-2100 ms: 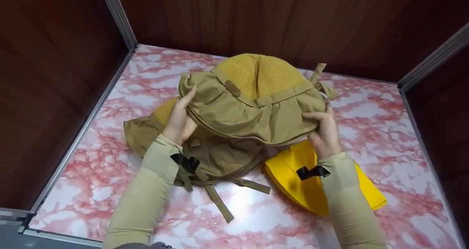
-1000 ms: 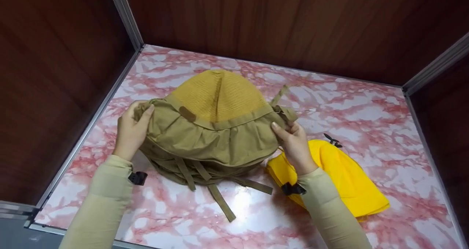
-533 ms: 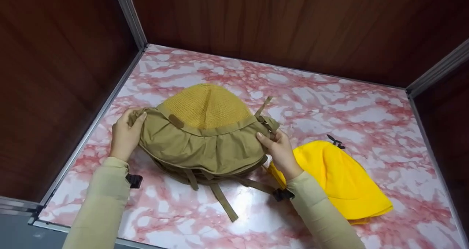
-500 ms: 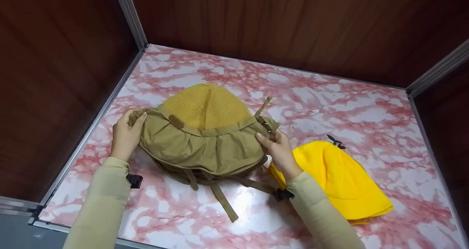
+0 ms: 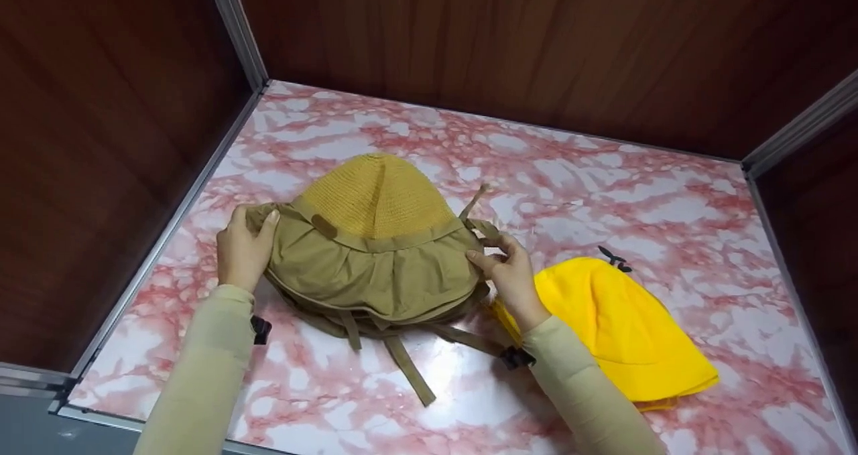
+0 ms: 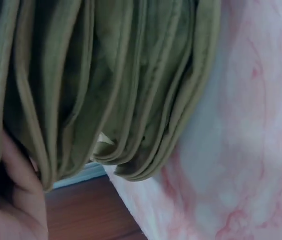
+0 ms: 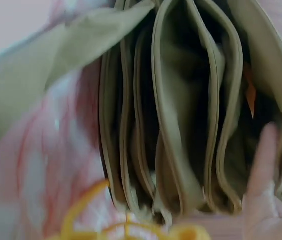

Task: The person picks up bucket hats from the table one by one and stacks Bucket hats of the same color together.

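Observation:
A sun hat [image 5: 375, 261] with a yellow knitted crown and a pleated khaki brim lies on top of a stack of similar khaki hats. My left hand [image 5: 244, 244] pinches the left end of its brim, thumb on top. At the right end, my right hand [image 5: 513, 277] holds the brim near a tied ribbon [image 5: 479, 224]. In the left wrist view, several layered brims [image 6: 131, 90] hang beside the fingers. The right wrist view shows brim layers [image 7: 170, 115] spread apart, with a finger [image 7: 263, 170] inside the outermost one. The lower hats are mostly hidden.
A bright yellow hat [image 5: 623, 334] with a dark sprout-like tip [image 5: 615, 258] lies just right of the stack, partly behind the right forearm. Khaki straps [image 5: 409, 371] trail toward the front of the pink marbled table [image 5: 536, 167]. Dark wood panels [image 5: 496, 46] enclose the back and sides.
The top hat has come down and leftward from above the table onto the other khaki hats, carried by both hands. Lately the left hand has shifted slightly right.

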Available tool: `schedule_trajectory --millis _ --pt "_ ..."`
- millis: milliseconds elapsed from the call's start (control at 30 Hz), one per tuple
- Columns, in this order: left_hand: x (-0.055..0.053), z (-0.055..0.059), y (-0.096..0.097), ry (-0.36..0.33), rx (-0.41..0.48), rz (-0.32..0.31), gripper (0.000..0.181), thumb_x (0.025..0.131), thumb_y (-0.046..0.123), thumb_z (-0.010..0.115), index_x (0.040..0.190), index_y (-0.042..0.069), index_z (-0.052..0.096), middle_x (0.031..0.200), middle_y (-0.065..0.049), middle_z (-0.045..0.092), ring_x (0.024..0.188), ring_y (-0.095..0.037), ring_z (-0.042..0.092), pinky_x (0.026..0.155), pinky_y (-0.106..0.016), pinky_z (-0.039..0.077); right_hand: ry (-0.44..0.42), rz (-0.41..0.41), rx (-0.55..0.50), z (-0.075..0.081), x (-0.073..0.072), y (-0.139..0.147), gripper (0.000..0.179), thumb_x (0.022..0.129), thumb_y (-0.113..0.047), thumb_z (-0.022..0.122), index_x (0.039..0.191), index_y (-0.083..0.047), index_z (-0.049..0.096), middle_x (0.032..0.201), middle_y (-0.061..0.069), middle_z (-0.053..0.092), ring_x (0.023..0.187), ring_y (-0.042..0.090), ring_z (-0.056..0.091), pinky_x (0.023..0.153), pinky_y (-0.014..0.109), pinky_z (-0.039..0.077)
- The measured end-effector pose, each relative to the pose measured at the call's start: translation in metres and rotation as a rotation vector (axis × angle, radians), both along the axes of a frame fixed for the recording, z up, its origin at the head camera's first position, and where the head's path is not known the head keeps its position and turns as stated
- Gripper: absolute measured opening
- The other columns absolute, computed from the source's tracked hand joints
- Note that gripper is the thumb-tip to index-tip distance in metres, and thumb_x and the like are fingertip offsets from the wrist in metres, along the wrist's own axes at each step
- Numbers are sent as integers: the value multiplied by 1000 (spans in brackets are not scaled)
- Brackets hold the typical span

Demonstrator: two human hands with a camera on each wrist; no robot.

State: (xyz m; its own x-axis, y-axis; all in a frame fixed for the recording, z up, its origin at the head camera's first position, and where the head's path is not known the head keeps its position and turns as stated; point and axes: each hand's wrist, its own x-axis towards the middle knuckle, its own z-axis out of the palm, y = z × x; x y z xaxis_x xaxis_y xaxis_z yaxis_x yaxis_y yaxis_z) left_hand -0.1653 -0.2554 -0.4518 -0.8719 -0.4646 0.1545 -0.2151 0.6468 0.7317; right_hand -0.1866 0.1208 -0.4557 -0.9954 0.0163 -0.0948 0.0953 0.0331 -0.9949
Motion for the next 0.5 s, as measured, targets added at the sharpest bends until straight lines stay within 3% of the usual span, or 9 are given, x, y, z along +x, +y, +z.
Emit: schedule_trajectory --millis 133,200,400,500 --pt "8 10 4 -23 -38 13 44 98 34 59 131 6 51 116 -29 65 102 -50 60 83 -60 46 72 -37 93 8 0 8 45 85 8 66 129 6 57 115 14 59 77 7 59 66 16 54" --pt "10 16 8 -6 -62 8 45 98 31 60 135 8 50 129 -26 60 113 -49 56 89 -60 45 148 -54 128 12 1 11 43 86 8 64 129 6 58 119 17 58 87 11 59 73 17 54" --pt "9 27 28 96 -207 -76 46 97 24 62 136 1 54 135 -24 52 125 -43 44 101 -56 40 584 -54 310 23 7 4 28 89 10 63 115 5 68 116 19 61 105 26 58 93 23 48" --pt "10 27 42 127 -295 -143 46 98 26 61 136 1 55 140 -22 51 134 -44 38 114 -60 26 767 -30 413 24 9 -6 26 88 11 64 112 3 70 117 18 63 110 30 57 97 27 45"
